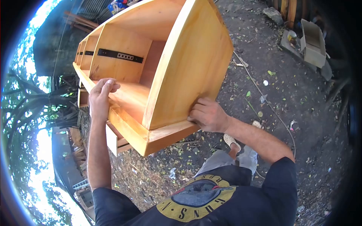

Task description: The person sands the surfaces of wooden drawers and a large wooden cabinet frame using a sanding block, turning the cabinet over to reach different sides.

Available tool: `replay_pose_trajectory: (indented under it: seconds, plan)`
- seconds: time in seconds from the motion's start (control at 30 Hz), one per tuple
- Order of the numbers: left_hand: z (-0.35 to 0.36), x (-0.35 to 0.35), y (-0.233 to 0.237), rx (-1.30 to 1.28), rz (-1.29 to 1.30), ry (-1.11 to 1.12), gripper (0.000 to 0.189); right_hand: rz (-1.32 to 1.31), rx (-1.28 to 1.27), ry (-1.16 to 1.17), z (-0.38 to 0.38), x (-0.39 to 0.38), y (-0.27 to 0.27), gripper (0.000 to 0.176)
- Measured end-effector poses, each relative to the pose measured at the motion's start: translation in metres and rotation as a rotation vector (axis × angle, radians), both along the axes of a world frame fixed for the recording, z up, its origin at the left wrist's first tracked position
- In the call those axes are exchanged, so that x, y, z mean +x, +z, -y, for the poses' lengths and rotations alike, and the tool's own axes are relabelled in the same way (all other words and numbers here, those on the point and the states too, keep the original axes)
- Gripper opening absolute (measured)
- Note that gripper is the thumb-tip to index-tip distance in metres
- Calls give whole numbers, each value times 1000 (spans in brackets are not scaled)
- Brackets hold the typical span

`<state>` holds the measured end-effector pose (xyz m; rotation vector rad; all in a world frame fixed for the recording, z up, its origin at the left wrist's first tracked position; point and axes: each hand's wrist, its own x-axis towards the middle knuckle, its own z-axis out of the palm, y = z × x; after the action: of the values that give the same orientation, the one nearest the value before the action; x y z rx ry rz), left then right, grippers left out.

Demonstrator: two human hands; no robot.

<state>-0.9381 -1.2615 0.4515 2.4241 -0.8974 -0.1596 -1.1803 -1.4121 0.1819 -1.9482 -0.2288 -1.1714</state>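
Note:
A varnished wooden cabinet (196, 64) with open compartments stands in front of me and appears tilted in this view. Over its front rail (126, 122) is my left hand (101, 96), thumb and fingers pinched together; whatever lies between them is hidden. My right hand (209, 115) is closed, its curled fingertips pressed where the side panel meets the projecting base ledge (169, 135). Anything inside those fingers is out of sight. Black metal drawer slides (120, 55) are fixed to the inner dividers.
Dark soil (264, 113) with leaves and litter surrounds the cabinet. A thin cord (269, 103) runs across the ground to the right. An open cardboard box (313, 43) and a stone (273, 16) lie at upper right. Trees (26, 105) and sheeting are at left.

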Motion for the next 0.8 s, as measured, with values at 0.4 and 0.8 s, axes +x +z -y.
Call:
replay_pose_trajectory:
  seconds: [0.4, 0.8]
  plan:
    - [-4, 6, -2, -30, -8, -11, 34, 86, -11, 50, 7, 9, 72, 15]
    - [-6, 1, 3, 36, 12, 50, 34, -110, -46, 74, 2, 2, -110, 26]
